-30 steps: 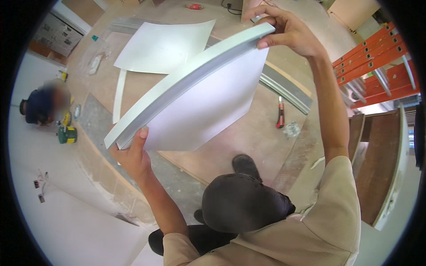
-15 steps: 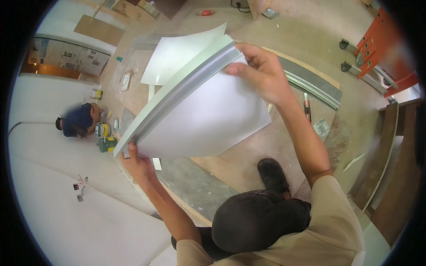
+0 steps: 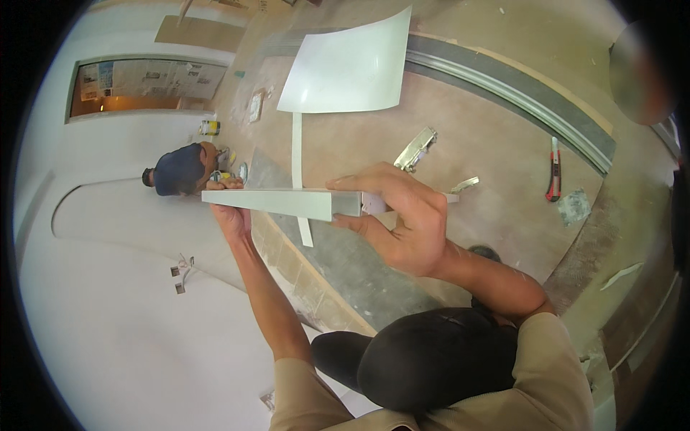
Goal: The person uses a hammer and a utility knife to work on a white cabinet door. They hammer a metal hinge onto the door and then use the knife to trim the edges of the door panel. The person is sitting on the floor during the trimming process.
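A white panel with a metal edge profile (image 3: 269, 203) is held up in front of me, turned almost edge-on. My left hand (image 3: 231, 212) grips its left end, the thumb on top and the fingers bent beneath. At the other end, by the grey metal part, my right hand (image 3: 413, 223) pinches the edge between thumb and fingers. The panel's broad face is mostly hidden at this angle. Beyond it, a curved white sheet (image 3: 348, 68) lies on the work surface, with a narrow white strip (image 3: 297, 147) running out from under it.
Past my right hand lie a metal hinge-like fitting (image 3: 415, 149), a red and black utility knife (image 3: 553, 172) and a clear plastic packet (image 3: 574, 207). A long metal rail (image 3: 517, 100) borders the far side. A person (image 3: 180, 171) crouches at the left near tins (image 3: 209, 128).
The panel has been lowered and tilted from broad face showing to edge-on. My right hand has come down and nearer. The view has shifted, showing more of the fitting and knife.
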A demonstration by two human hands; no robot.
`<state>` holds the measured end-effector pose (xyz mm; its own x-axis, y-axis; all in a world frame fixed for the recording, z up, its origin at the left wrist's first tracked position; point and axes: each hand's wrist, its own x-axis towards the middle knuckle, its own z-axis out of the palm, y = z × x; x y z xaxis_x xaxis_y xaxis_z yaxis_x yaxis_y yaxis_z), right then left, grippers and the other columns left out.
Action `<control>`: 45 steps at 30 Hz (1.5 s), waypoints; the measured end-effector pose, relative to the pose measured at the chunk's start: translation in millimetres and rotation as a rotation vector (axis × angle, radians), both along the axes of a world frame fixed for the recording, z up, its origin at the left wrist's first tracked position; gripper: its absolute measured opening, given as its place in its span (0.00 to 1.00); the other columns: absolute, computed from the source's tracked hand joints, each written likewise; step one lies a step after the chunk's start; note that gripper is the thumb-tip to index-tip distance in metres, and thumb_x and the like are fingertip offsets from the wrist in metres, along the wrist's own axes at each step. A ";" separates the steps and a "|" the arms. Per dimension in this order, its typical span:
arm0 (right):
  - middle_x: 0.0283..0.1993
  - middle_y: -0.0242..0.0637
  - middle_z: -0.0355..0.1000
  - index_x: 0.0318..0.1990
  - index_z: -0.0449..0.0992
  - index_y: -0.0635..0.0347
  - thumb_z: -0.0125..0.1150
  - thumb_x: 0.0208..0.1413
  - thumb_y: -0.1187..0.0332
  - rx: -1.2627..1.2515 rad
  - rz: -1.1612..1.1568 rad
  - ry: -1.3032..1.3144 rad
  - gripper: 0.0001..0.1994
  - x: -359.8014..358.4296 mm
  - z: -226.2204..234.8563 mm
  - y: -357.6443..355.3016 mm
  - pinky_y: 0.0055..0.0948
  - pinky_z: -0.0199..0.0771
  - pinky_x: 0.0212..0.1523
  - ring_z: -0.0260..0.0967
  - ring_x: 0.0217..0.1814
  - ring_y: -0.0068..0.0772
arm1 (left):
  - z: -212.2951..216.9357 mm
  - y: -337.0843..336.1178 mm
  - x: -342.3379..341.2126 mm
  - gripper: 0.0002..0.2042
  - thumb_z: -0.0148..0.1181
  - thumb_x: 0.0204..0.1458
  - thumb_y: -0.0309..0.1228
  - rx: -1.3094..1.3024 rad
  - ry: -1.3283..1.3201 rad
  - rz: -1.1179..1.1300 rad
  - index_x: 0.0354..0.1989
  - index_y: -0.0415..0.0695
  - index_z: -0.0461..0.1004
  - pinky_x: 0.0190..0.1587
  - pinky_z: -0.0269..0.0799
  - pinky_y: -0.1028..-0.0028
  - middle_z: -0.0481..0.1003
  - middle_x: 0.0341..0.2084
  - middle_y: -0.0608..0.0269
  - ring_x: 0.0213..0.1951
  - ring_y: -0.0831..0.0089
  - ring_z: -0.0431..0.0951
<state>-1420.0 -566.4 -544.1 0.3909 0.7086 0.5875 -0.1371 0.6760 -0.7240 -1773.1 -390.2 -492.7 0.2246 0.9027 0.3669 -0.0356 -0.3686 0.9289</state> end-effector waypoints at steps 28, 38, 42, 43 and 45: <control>0.44 0.59 0.80 0.37 0.73 0.70 0.74 0.41 0.80 0.114 0.317 0.077 0.16 -20.9 -17.9 -25.9 0.41 0.80 0.40 0.81 0.47 0.52 | 76.9 -128.0 141.4 0.11 0.68 0.37 0.31 0.561 1.205 -0.291 0.27 0.43 0.73 0.28 0.78 0.70 0.82 0.29 0.58 0.32 0.60 0.86; 0.44 0.60 0.80 0.37 0.72 0.70 0.72 0.44 0.81 0.143 0.314 0.028 0.15 -22.3 -25.2 -32.2 0.42 0.81 0.39 0.80 0.46 0.53 | 68.9 -134.2 137.1 0.10 0.67 0.37 0.28 0.599 1.216 -0.298 0.25 0.43 0.70 0.27 0.79 0.68 0.80 0.26 0.59 0.29 0.61 0.84; 0.51 0.60 0.78 0.43 0.71 0.69 0.74 0.39 0.81 0.091 0.420 -0.039 0.21 -7.8 -24.3 -29.0 0.43 0.81 0.46 0.78 0.51 0.53 | 70.7 -134.8 151.5 0.11 0.68 0.37 0.29 0.643 1.322 -0.140 0.25 0.45 0.70 0.41 0.79 0.57 0.80 0.26 0.61 0.31 0.63 0.82; 0.52 0.60 0.78 0.44 0.71 0.68 0.75 0.38 0.81 0.078 0.407 -0.036 0.23 -6.5 -24.3 -29.9 0.44 0.80 0.47 0.78 0.52 0.53 | 72.7 -136.2 154.9 0.11 0.68 0.37 0.30 0.678 1.369 -0.087 0.25 0.46 0.70 0.45 0.78 0.55 0.80 0.27 0.61 0.31 0.63 0.82; 0.52 0.59 0.79 0.45 0.71 0.68 0.76 0.39 0.81 0.068 0.330 -0.058 0.24 -1.4 -25.4 -26.7 0.43 0.81 0.47 0.79 0.51 0.54 | 65.3 -133.8 157.6 0.13 0.70 0.35 0.32 0.731 1.323 -0.008 0.26 0.47 0.70 0.48 0.75 0.54 0.80 0.28 0.63 0.32 0.64 0.81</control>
